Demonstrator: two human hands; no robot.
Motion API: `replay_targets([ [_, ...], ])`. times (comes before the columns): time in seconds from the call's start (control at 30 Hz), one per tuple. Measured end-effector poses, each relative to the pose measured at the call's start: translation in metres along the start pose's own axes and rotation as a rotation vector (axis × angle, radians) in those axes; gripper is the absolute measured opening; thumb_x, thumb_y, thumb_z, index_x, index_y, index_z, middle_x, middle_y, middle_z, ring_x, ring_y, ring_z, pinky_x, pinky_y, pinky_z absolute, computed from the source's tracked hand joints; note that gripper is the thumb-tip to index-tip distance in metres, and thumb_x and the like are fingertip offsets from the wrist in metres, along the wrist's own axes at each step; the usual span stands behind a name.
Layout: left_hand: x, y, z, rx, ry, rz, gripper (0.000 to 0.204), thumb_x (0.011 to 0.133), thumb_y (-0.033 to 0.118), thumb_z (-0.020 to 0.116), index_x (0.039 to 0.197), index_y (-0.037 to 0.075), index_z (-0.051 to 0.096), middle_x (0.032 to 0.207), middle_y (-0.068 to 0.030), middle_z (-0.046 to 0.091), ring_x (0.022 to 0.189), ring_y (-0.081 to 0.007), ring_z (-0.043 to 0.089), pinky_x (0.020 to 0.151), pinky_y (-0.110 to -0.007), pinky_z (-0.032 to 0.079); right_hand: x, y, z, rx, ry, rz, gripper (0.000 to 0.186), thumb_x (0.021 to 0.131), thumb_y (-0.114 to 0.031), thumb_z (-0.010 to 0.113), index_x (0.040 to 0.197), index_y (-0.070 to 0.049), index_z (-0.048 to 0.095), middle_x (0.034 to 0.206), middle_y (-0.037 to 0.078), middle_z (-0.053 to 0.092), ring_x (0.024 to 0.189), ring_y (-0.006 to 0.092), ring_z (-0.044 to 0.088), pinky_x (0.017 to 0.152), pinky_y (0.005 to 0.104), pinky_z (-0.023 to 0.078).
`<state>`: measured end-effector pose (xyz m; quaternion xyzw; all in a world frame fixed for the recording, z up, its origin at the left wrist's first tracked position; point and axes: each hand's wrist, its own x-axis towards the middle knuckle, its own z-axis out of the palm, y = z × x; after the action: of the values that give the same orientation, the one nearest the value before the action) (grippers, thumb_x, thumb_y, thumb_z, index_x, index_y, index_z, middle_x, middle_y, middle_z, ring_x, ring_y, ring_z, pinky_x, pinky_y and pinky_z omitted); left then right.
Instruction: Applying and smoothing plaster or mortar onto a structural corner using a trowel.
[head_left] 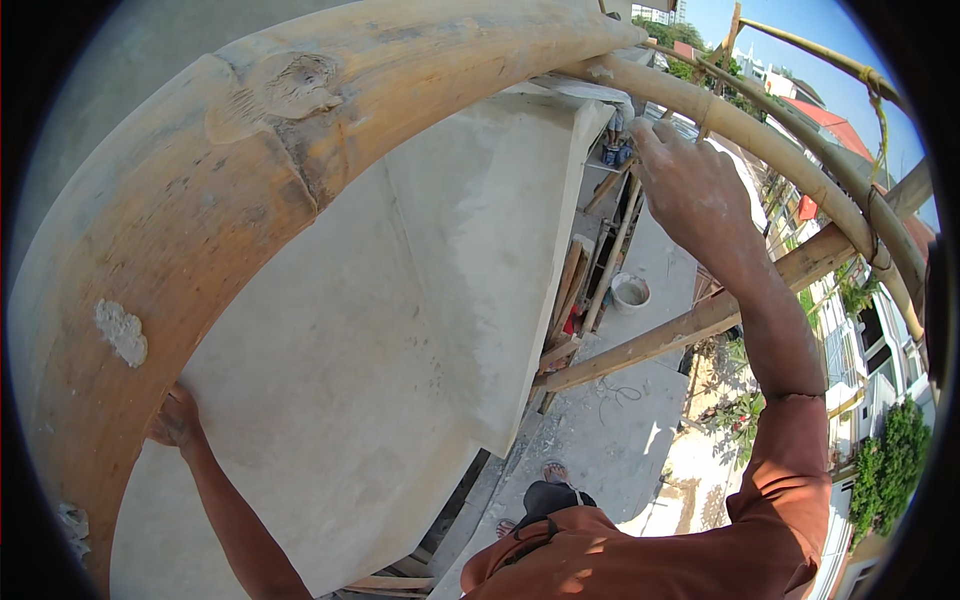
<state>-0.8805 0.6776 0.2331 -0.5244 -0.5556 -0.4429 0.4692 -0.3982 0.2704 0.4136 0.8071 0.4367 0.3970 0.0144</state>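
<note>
A thick bamboo pole (250, 165) arches across the upper left, close to the camera. Beyond it spreads a smooth grey plastered surface (330, 360) with a pale, sharp edge. My left hand (177, 418) is at the pole's inner edge, over the plaster; its fingers are mostly hidden behind the pole, so their grip does not show. My right hand (692, 190) is raised at the upper right, near the far corner of the plastered surface. Its fingers are curled closed, and what they hold, if anything, cannot be made out. Both forearms are bare below reddish-brown sleeves.
Bamboo scaffold poles (800, 190) cross at the right, and a wooden beam (690, 325) slants below my right arm. A whitish bucket (631, 292) stands on the concrete ledge (620, 440) beneath. My sandalled foot (555, 470) rests there. Houses and greenery (890, 465) lie far below.
</note>
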Motion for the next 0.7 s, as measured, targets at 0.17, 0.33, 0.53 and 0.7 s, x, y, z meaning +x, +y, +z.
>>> replay_targets([
  [0.17, -0.003, 0.0, 0.004, 0.026, -0.056, -0.017, 0.054, 0.099, 0.049, 0.045, 0.142, 0.016, 0.046, 0.141, -0.0042, 0.045, 0.135, -0.0233, 0.038, 0.11, -0.058, 0.026, 0.021, -0.014, 0.004, -0.177, 0.045, -0.205, 0.03, 0.086, -0.005, 0.058, 0.115, 0.002, 0.056, 0.088, 0.015, 0.064, 0.073, 0.0278, 0.069, 0.061, 0.0379, 0.056],
  [0.33, -0.005, -0.006, 0.012, 0.049, -0.109, -0.029, 0.054, 0.099, 0.049, 0.047, 0.14, 0.016, 0.049, 0.138, -0.0042, 0.049, 0.133, -0.023, 0.041, 0.109, -0.058, 0.028, 0.02, -0.018, 0.007, -0.208, 0.046, -0.254, 0.028, 0.085, -0.004, 0.058, 0.112, 0.003, 0.058, 0.083, 0.014, 0.062, 0.071, 0.0242, 0.068, 0.06, 0.0358, 0.055],
  [0.53, -0.006, -0.002, 0.014, 0.09, -0.154, -0.056, 0.054, 0.098, 0.05, 0.049, 0.138, 0.015, 0.053, 0.134, -0.0042, 0.053, 0.13, -0.0227, 0.045, 0.108, -0.058, 0.03, -0.004, -0.003, 0.0, -0.262, 0.158, -0.261, 0.01, 0.083, -0.004, 0.059, 0.091, 0.001, 0.061, 0.073, 0.011, 0.064, 0.07, 0.0213, 0.069, 0.057, 0.0309, 0.055],
  [0.7, -0.003, 0.0, 0.005, 0.177, -0.256, -0.062, 0.053, 0.098, 0.05, 0.049, 0.136, 0.013, 0.055, 0.133, -0.005, 0.054, 0.128, -0.0232, 0.047, 0.108, -0.058, 0.03, -0.023, 0.012, -0.024, -0.316, 0.144, -0.21, 0.015, 0.084, -0.004, 0.058, 0.097, 0.003, 0.061, 0.073, 0.012, 0.063, 0.068, 0.0223, 0.068, 0.056, 0.0318, 0.055],
])
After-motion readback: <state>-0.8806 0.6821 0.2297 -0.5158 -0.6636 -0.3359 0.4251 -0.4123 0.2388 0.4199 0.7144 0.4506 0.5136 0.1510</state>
